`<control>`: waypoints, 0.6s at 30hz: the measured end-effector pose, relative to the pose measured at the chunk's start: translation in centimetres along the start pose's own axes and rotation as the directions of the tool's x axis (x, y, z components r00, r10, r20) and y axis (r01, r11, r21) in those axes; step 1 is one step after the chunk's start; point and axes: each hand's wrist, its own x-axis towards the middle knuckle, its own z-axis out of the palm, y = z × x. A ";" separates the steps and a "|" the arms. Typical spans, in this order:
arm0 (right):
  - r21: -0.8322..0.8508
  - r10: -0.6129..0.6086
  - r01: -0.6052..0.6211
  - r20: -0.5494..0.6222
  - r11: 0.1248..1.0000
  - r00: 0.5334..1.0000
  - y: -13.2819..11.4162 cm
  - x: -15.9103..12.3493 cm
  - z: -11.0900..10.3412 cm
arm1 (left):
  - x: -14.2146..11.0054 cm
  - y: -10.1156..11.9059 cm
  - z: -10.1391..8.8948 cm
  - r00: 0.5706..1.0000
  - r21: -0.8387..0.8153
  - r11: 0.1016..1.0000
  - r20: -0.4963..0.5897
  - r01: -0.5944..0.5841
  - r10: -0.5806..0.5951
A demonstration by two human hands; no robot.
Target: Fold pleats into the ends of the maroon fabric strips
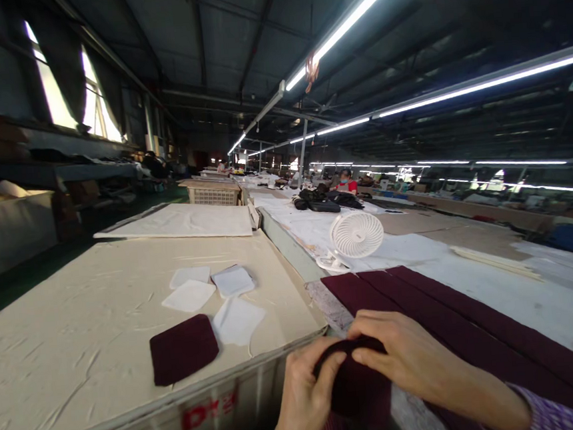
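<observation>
Between my two hands is a dark maroon fabric piece [360, 386], pinched along its upper edge and hanging down. My left hand [306, 380] grips that edge with thumb and fingers. Close beside it, my right hand [403, 352] pinches the same edge. Long maroon fabric strips [440, 308] lie on the table to the right, partly under my right forearm. On the cream-covered surface at left rests a maroon fabric panel [184, 350] with cut corners. White pieces [239, 321] lie just behind it, several of them, some overlapping.
A white clip fan [356, 234] stands on the long white table [420, 247]. Farther back are black items [318, 200] and a person [346, 183] in red. A plastic crate [214, 193] sits beyond a white board [187, 221]. Pale strips [496, 262] lie at right.
</observation>
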 end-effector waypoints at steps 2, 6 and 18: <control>0.187 0.107 -0.098 -0.041 0.978 0.993 0.2 0.2 -0.6 | 0.1 -0.2 -0.2 0.988 -0.265 0.960 -0.097 0.091 -0.121; 0.366 0.238 -0.147 -0.216 0.919 0.947 0.0 0.4 0.3 | 0.3 -0.6 0.5 0.940 -0.736 0.648 -0.048 0.196 -0.339; 0.611 0.229 -0.197 0.026 0.766 0.973 -1.6 0.1 0.0 | -0.2 0.7 0.4 0.949 -0.591 0.789 -0.120 0.168 -0.293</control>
